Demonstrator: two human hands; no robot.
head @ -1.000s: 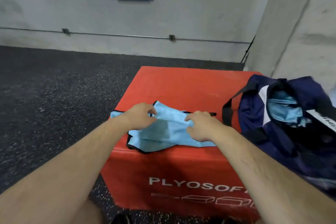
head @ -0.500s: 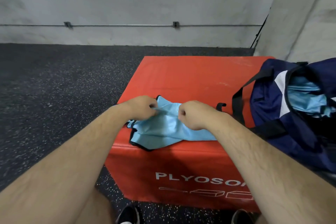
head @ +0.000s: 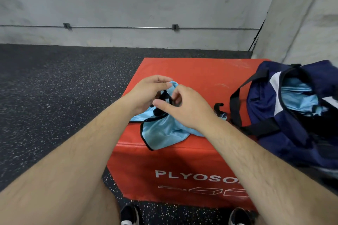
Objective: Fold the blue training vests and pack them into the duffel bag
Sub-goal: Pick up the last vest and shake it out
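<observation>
Left fingers (head: pixel 161 80) are curled over the top of the vest (head: pixel 164 131), pinching its bunched black-trimmed edge, and the right thumb (head: pixel 160 103) sticks out while the other right fingers curl into the same bunch. Both hands have a grip. The left hand (head: pixel 146 95) and right hand (head: pixel 190 109) sit almost touching over the near half of the box (head: pixel 201 71). The box's front edge lies just at 6 o'clock of the hands, and a corner of the vest spills over it. There is bare red top toward 12 o'clock and open floor (head: pixel 54 87) away at 9. The bag (head: pixel 265 100) crowds in at 3 o'clock, gaping open on the box's right end, with its black strap (head: pixel 236 104) near the right wrist. A moment back the hands were spread apart on a flatter vest. Now they have closed together and drawn its upper part up into a clump. The vest is light blue, shiny and mesh-like, edged in thin black binding, rumpled rather than squared. More blue cloth (head: pixel 298 97) shows inside the bag's mouth.
</observation>
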